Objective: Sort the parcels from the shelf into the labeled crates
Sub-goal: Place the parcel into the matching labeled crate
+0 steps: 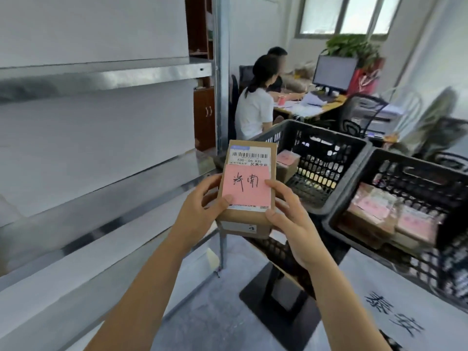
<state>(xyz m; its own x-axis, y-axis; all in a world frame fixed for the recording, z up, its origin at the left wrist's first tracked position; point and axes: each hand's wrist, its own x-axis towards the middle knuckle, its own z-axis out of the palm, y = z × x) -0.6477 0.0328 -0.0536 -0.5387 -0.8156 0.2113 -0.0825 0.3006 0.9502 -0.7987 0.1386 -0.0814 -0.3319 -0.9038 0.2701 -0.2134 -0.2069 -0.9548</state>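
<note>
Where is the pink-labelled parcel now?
Head view, centre: the parcel is held by the left hand and right hand, left of the black crates.

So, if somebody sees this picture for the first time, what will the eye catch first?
The cardboard parcel in the middle, bearing a pink handwritten note, gripped by the left hand and the right hand. Then, at the right, the far crate and the near crate, both black, with more pink-noted parcels inside.

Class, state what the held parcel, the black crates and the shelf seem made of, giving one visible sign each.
Parcel: matte brown cardboard with paper labels stuck on. Crates: likely moulded black plastic, given the lattice walls. Shelf: probably steel, judging by its grey sheen and reflections.
</note>
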